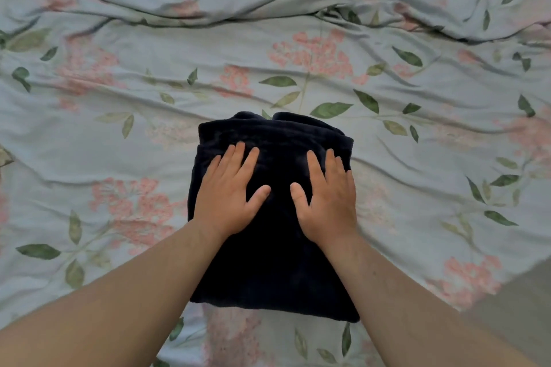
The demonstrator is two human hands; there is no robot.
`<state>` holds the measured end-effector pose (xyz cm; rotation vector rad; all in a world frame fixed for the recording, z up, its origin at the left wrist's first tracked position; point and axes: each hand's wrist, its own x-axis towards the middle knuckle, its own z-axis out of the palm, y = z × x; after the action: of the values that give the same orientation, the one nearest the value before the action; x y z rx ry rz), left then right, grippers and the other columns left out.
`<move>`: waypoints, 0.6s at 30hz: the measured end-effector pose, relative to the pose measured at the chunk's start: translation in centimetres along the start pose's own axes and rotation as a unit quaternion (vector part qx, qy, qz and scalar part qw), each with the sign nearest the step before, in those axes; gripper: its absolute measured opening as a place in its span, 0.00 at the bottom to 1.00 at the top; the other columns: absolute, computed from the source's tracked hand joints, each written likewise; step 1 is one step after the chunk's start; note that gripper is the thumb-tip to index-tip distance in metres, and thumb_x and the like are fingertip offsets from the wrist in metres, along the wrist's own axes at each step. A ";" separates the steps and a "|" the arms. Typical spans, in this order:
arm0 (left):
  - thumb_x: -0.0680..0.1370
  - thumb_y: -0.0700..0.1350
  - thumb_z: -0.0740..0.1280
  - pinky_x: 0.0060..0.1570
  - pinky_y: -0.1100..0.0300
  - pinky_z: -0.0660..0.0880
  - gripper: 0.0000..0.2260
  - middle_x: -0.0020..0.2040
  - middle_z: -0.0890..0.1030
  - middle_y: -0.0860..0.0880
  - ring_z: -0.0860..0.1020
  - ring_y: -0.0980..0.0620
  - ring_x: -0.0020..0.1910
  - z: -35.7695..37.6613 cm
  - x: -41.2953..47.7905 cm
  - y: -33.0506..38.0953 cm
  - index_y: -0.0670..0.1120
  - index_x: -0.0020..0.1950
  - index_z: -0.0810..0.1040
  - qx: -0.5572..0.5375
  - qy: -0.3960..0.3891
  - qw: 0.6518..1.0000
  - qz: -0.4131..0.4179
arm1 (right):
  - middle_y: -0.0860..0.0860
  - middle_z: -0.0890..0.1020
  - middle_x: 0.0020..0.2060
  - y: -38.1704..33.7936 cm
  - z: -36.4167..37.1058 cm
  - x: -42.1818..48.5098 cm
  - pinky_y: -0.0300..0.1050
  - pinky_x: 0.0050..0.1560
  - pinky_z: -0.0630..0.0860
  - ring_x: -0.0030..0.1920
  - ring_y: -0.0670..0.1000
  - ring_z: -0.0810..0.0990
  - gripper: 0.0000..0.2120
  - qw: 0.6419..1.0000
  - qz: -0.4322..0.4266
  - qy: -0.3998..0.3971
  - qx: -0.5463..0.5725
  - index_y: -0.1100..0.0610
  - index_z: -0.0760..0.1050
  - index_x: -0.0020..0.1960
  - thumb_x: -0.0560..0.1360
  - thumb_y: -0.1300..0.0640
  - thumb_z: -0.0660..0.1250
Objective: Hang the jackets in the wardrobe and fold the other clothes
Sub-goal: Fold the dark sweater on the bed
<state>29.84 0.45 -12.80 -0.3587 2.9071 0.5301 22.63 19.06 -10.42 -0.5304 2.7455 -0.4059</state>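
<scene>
Both flat, the left hand (228, 194) and right hand (326, 198) pressed the folded dark garment (272, 262) at six o'clock on the bed (119, 128); this fold looked finished.

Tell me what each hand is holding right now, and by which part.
Nothing is gripped. The left hand and the right hand lie flat, fingers straight, pressing on top of the folded dark garment on the floral bedsheet.

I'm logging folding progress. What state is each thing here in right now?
Dark garment: folded into a compact rectangle, lying on the bedsheet.
Left hand: open, fingers straight, pressing flat on the garment.
Right hand: open, fingers straight, pressing flat on the garment.
Floral bedsheet: spread out, wrinkled.
</scene>
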 end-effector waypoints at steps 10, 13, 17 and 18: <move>0.75 0.60 0.54 0.71 0.48 0.53 0.34 0.77 0.64 0.38 0.58 0.43 0.75 4.3 1.8 -1.2 0.45 0.78 0.58 0.024 0.038 0.999 0.006 | 0.61 0.61 0.77 1.4 3.9 2.5 0.64 0.74 0.60 0.76 0.63 0.59 0.36 0.999 -0.009 0.031 0.014 0.53 0.60 0.77 0.72 0.41 0.57; 0.74 0.60 0.54 0.70 0.47 0.56 0.35 0.76 0.65 0.38 0.60 0.43 0.74 4.7 2.1 -1.4 0.44 0.77 0.59 0.034 0.057 0.998 0.010 | 0.63 0.64 0.74 1.6 4.3 3.0 0.65 0.71 0.63 0.73 0.64 0.63 0.35 0.998 -0.022 0.052 0.020 0.54 0.61 0.75 0.71 0.41 0.57; 0.74 0.60 0.54 0.71 0.47 0.56 0.35 0.76 0.65 0.38 0.60 0.43 0.75 4.6 1.7 -1.2 0.44 0.77 0.59 0.034 0.054 0.998 0.010 | 0.63 0.64 0.74 1.8 4.1 2.7 0.65 0.71 0.63 0.73 0.64 0.63 0.36 0.999 -0.025 0.041 0.016 0.53 0.59 0.76 0.70 0.41 0.57; 0.74 0.60 0.54 0.71 0.47 0.56 0.35 0.76 0.64 0.38 0.60 0.43 0.75 4.6 1.7 -1.2 0.44 0.78 0.58 0.037 0.055 0.998 0.008 | 0.62 0.64 0.75 1.8 4.1 2.8 0.65 0.71 0.63 0.73 0.64 0.63 0.36 0.999 -0.027 0.039 0.018 0.53 0.59 0.76 0.70 0.41 0.57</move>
<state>29.03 0.69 -17.78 -0.3671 3.0278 0.4155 21.08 18.68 -15.47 -0.5913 2.7980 -0.4976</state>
